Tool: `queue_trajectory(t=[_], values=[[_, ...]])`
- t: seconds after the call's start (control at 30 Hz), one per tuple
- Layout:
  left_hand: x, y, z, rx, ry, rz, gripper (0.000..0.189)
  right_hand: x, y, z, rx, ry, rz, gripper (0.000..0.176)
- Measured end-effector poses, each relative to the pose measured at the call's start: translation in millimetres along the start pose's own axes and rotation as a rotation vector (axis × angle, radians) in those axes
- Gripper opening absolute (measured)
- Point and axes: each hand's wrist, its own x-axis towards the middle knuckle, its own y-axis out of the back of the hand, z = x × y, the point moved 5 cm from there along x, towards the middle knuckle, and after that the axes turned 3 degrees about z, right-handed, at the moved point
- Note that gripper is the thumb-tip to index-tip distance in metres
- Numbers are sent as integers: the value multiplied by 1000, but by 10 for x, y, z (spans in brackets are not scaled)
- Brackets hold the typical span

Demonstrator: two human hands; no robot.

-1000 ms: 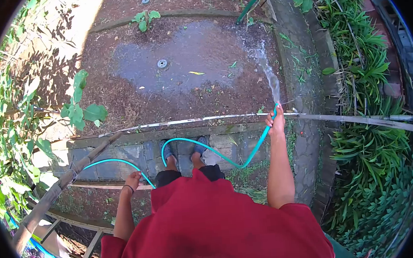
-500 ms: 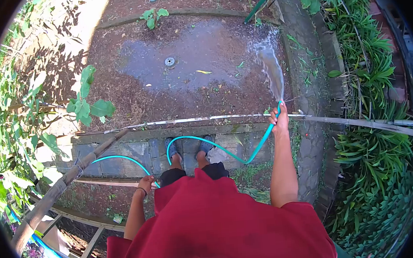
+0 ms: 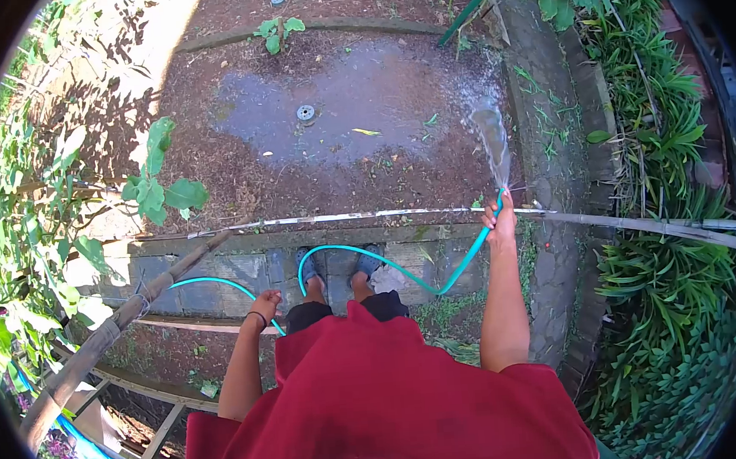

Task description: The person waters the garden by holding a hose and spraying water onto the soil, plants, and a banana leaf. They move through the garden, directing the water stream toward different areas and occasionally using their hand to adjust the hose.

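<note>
My right hand [image 3: 500,220] grips the end of a teal hose [image 3: 464,265], and water [image 3: 491,131] sprays from it onto the soil at the upper right. The hose loops down past my feet [image 3: 337,274] and runs off to the left. My left hand [image 3: 265,305] hangs beside the hose's left stretch, its fingers curled; whether they hold anything is hidden. A puddle [image 3: 334,104] spreads over the brown soil, with a small round grey disc [image 3: 305,113] in it.
A thin rail [image 3: 341,217] crosses in front of my feet, joined on the left by a wooden pole [image 3: 126,310]. Leafy plants [image 3: 161,193] grow at the left. Dense greenery [image 3: 670,277] lines the right, beside a stone edging [image 3: 552,174]. A green post [image 3: 464,16] leans at the top.
My left hand has risen slightly, away from the hose. My right hand and the hose end sit a little lower in view, and the water stream has shifted slightly.
</note>
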Motion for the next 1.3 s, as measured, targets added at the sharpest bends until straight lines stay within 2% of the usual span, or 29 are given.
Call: queue_trajectory(t=[0.07, 0.13, 0.17, 0.23, 0.3, 0.33, 0.4, 0.5, 0.63, 0.73, 0.77, 0.87, 0.93, 1.03, 1.07, 1.13, 1.2, 1.23, 1.3], values=[[7, 1, 13, 34, -21, -3, 36, 47, -11, -5, 72, -19, 4, 25], [-189, -83, 234, 62, 124, -24, 38, -20, -187, -11, -33, -27, -32, 24], [-258, -114, 447, 62, 123, -23, 38, 13, -269, 27, -106, -53, -61, 30], [-281, -261, 1012, 198, -38, -173, 41, 12, -515, 45, -80, -70, -100, 29], [20, -355, 1580, 147, -174, -194, 44, -12, -825, 89, -5, -115, -162, 26], [112, -408, 1995, 137, -354, -182, 44, -44, -975, 107, -6, -117, -167, 26], [93, -580, 2873, 74, -448, -167, 43, -195, -1321, 208, 0, -134, -231, 24], [-41, -927, 3898, 220, -516, -189, 49, -658, -1792, 492, -156, -180, -380, 26], [-87, -1385, 4711, -24, -579, -341, 47, -1072, -2226, 785, -215, -260, -479, 26], [-140, -1363, 4840, -92, -665, -280, 45, -1052, -2431, 833, -133, -285, -481, 26], [-183, -1298, 4785, -216, -673, -259, 42, -1019, -2488, 823, -142, -280, -511, 27], [-139, -1001, 4497, -229, -635, -122, 39, -991, -2558, 862, -199, -305, -581, 28], [-31, -815, 4251, -316, -632, -112, 40, -1081, -2587, 939, -348, -407, -608, 25], [66, -647, 3876, -466, -431, -9, 43, -1033, -2666, 1243, -331, -435, -591, 26], [61, -655, 3798, -467, -432, -3, 43, -1007, -2696, 1391, -300, -461, -587, 26], [256, -786, 3573, -654, -308, -147, 48, -1084, -2814, 1572, -315, -475, -561, 24], [261, -875, 3474, -661, -318, -290, 51, -1124, -2913, 1698, -232, -478, -572, 24], [93, -899, 3522, -679, -309, -164, 53, -1093, -2937, 1725, -201, -468, -585, 23], [70, -926, 3549, -731, -356, -227, 49, -1014, -2918, 1734, -182, -490, -588, 24]])
